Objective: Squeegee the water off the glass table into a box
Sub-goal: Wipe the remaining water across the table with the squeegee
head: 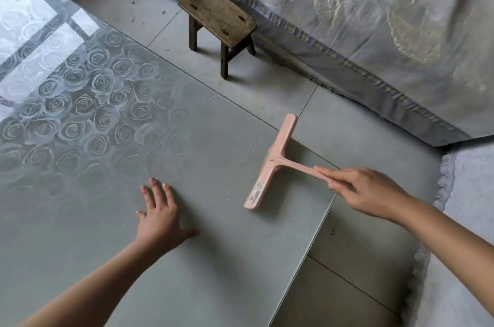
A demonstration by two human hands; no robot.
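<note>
The pink squeegee (270, 163) lay with its blade down on the glass table (107, 219), close to the table's right corner, its far end reaching just past the far edge. The right hand (366, 191) gripped the end of the thin handle, fingers curled round it and the forefinger stretched along its top. The left hand (160, 214) rested flat on the glass to the left of the blade, well apart from it, fingers straight and spread. A pattern of roses showed through the glass on the left side, with bright window reflections at the far left. Beyond the table stood a small dark wooden stool (217, 18) on the tiled floor (347, 134), beside a grey bedcover (374, 19) with leaf embroidery hanging down. No box was in view.
</note>
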